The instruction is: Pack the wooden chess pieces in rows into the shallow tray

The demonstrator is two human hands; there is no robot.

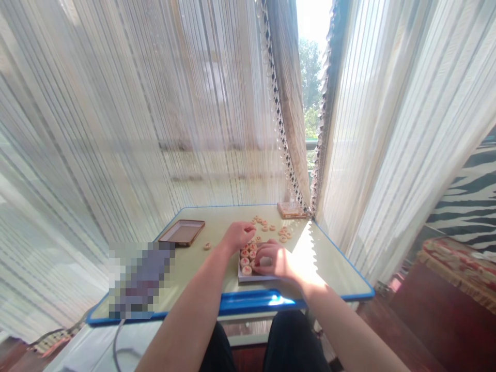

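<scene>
A shallow box (258,279) stands near the table's front edge. Several round wooden Chinese chess pieces (247,270) with red characters lie in rows along its left side. My right hand (273,258) is over the box, fingers bent and pinched at a chess piece beside those rows; the hand covers much of the box's right part. My left hand (239,235) hovers at the box's far left corner, fingers curled in, and what they hold, if anything, is hidden. Beyond both hands, loose chess pieces (284,232) are scattered on the table.
The pale table (217,222) has a blue rim. On its left lie a brown-edged box lid (182,232) and a blurred-out item (143,279) with a cable. One lone piece (207,246) rests left of my hands. Another flat box (290,210) sits at the back right, by the curtains.
</scene>
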